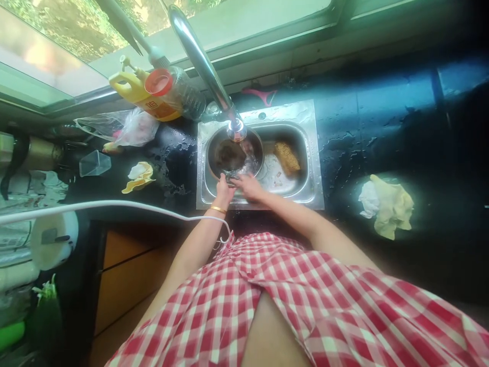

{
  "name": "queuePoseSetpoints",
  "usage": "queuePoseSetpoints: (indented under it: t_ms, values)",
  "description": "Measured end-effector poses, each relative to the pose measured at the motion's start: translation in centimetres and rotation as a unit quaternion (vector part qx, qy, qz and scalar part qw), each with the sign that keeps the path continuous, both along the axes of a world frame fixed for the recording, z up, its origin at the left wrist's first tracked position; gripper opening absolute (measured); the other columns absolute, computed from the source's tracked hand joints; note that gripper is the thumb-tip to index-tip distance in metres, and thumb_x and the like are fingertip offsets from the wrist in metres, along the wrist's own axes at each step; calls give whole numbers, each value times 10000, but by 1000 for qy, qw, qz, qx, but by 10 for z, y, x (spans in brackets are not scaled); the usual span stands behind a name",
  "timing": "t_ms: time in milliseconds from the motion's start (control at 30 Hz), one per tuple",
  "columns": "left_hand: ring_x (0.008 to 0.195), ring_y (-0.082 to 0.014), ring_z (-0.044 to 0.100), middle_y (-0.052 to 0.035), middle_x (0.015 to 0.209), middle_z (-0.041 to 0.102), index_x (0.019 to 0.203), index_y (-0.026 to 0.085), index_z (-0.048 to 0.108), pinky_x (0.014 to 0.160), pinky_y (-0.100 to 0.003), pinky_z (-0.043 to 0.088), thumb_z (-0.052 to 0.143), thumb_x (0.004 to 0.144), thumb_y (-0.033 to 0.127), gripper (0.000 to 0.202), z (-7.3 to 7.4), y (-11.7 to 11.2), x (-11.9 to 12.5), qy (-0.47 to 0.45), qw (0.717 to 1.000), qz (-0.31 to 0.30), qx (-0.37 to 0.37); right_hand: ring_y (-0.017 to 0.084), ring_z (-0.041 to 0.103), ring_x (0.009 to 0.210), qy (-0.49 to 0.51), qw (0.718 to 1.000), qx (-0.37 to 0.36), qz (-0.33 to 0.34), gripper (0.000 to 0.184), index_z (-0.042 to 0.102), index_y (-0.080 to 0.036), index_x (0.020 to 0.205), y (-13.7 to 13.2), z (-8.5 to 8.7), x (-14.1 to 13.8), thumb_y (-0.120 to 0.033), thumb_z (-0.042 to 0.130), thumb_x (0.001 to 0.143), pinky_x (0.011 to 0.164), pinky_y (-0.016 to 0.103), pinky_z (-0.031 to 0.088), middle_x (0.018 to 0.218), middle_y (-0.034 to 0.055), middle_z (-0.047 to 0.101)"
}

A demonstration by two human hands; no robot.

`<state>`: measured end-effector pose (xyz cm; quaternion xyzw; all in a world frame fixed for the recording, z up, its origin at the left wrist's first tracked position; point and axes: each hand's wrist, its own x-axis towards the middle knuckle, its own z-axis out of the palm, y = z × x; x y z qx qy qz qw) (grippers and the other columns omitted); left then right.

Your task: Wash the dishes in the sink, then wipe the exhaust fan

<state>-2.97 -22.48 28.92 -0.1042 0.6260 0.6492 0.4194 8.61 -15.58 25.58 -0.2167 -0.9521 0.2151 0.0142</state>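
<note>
A round metal pan [219, 153] sits tilted in the left part of the steel sink [309, 199], beneath the tap [202, 66], and water shows inside it. My left hand [224, 189], with a gold bangle at the wrist, is closed at the pan's near edge, where a dark part shows between my hands. My right hand [250, 186] reaches to the same near edge, its fingers smeared by motion and partly lost against the pan. To the right of the pan, a brown sponge-like piece [287, 159] lies in the sink, near small bits on its floor.
Behind the sink on the left stand a yellow jug [132, 86] and a clear jar with a red lid [158, 81]. A plastic bag [137, 127], a clear box [95, 163] and a crumpled cloth [393, 206] lie on the counter. A white cable [114, 204] crosses near my left arm.
</note>
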Motion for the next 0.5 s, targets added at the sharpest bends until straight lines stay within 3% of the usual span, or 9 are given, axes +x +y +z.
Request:
queuePoseSetpoints:
  t_ms: [67,133,200,300,400,500]
  values:
    - [986,-238,718,-127,1136,716,1249,193,582,898,-466,565,611,935,434,397,2,-4,-3,6,999,-29,-20,333,348,1442,-24,999,48,-6,456,639,-171,1331,13,-6,12,-129,551,886,1194,570,186,1507,167,468]
    - [997,-247,719,-128,1153,712,1270,204,564,899,-492,561,626,926,431,416,5,-5,-5,2,998,-50,-43,344,324,1451,-45,996,75,-22,411,672,-137,1279,23,-10,23,-107,533,892,1195,572,161,1493,190,477]
    - [945,-244,728,-123,1087,728,1247,196,566,873,-486,570,586,948,427,378,9,-3,-7,-7,997,-57,-54,325,433,1371,-40,997,57,-10,480,609,-161,1360,19,-8,25,-111,543,887,1152,539,269,1450,183,518]
    - [794,-228,728,-94,878,732,1153,172,605,793,-423,586,572,949,414,318,16,0,-11,-11,993,-89,-80,255,597,1141,-7,1000,-3,15,511,555,-236,1409,-5,5,8,-126,483,915,968,395,454,1291,125,622]
    - [677,-201,699,-60,756,693,1115,164,636,709,-336,572,670,883,382,320,17,-1,-9,9,986,-126,-107,239,622,1024,11,1000,-21,-3,441,620,-211,1328,-24,22,-14,-136,421,942,847,332,481,1175,123,651]
    - [719,-175,695,-75,930,716,1263,191,593,673,-270,554,612,920,369,387,14,-4,-3,33,993,-91,-67,232,607,1071,41,998,-37,11,428,596,-172,1356,-26,31,-26,-186,436,959,885,324,479,1230,136,637]
